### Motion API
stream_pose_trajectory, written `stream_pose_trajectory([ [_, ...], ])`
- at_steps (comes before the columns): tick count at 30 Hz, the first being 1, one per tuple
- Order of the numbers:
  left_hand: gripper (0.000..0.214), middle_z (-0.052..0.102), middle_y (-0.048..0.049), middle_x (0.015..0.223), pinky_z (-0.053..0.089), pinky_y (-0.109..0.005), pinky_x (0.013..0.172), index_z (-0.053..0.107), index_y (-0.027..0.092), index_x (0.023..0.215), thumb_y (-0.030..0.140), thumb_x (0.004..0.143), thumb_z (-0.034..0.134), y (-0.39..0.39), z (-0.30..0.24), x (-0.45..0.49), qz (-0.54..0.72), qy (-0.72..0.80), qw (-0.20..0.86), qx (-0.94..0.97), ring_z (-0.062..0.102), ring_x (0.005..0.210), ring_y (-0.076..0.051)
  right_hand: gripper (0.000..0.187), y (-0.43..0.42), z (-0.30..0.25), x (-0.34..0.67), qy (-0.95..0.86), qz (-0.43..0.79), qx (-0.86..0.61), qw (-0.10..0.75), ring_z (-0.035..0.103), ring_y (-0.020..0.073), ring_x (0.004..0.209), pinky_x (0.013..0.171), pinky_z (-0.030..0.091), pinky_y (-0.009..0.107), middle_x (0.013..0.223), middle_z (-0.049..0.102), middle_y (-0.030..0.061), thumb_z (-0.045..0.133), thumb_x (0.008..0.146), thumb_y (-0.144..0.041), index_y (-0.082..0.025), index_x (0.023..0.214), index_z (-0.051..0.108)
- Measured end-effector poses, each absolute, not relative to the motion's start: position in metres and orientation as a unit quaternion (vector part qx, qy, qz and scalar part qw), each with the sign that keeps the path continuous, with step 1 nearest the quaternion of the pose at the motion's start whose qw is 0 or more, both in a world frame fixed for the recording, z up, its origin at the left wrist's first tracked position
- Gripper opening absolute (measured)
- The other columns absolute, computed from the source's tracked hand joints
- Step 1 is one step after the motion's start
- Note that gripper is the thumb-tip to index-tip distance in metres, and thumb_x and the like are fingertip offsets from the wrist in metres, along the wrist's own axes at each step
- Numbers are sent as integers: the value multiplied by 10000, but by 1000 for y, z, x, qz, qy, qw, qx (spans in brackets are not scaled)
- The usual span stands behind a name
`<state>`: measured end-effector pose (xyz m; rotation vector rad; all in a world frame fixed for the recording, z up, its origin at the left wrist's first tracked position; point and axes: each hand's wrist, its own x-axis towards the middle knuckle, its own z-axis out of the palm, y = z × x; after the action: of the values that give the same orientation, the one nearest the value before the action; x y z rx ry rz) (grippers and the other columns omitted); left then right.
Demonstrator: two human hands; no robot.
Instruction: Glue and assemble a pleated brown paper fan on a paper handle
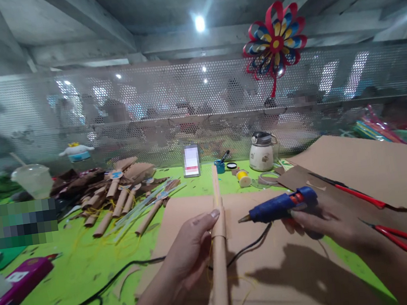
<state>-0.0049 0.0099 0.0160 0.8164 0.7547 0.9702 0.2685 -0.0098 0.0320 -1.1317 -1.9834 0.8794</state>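
Note:
In the middle, my left hand [191,246] is closed around a rolled brown paper tube [221,270], its thumb pressing on a wrapped paper band. A thin pale stick runs out of the tube's far end. To the right, my right hand [312,220] grips a blue hot glue gun [278,205], whose metal nozzle points left toward the tube without touching it. Beneath both hands lies brown kraft paper [272,273], with a yellow thread trailing near the tube's lower end.
Rolled paper tubes [120,203] and clear glue sticks [144,213] lie at left, near a purple power strip [25,281] with black cords. Red-handled scissors [359,194] rest on paper at right. A phone [190,160], yellow thread spool [243,178] and white jug [262,155] stand at the back.

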Motion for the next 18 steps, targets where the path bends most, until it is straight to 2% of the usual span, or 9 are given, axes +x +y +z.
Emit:
stream_pose_trajectory([
  [4, 243, 684, -90, 763, 476, -229, 658, 696, 87, 854, 318, 807, 636, 7, 21, -2, 451, 343, 716, 408, 607, 668, -151, 386, -2, 27, 265, -744, 220, -498, 388, 536, 166, 640, 574, 417, 275, 711, 598, 56, 445, 902, -472, -154, 785, 629],
  [8, 228, 686, -79, 749, 462, -197, 632, 701, 90, 813, 313, 786, 662, 7, 20, 0, 459, 339, 702, 426, 600, 661, -133, 394, 12, 17, 263, -696, 85, -584, 409, 583, 208, 660, 585, 432, 289, 672, 622, 49, 469, 863, -507, -167, 779, 649],
  [13, 249, 682, -88, 759, 468, -202, 633, 696, 92, 824, 332, 759, 686, 8, 11, 1, 461, 353, 697, 421, 614, 673, -143, 358, 27, 10, 267, -635, 33, -674, 376, 628, 244, 664, 552, 414, 287, 677, 671, 74, 465, 848, -483, -178, 804, 647],
  [18, 270, 627, -47, 666, 468, -234, 599, 659, 111, 763, 375, 734, 706, 12, -1, 2, 453, 346, 709, 415, 583, 590, -132, 233, 43, -3, 277, -620, -4, -707, 340, 568, 214, 540, 491, 337, 269, 542, 604, 51, 529, 793, -363, -189, 664, 615],
])
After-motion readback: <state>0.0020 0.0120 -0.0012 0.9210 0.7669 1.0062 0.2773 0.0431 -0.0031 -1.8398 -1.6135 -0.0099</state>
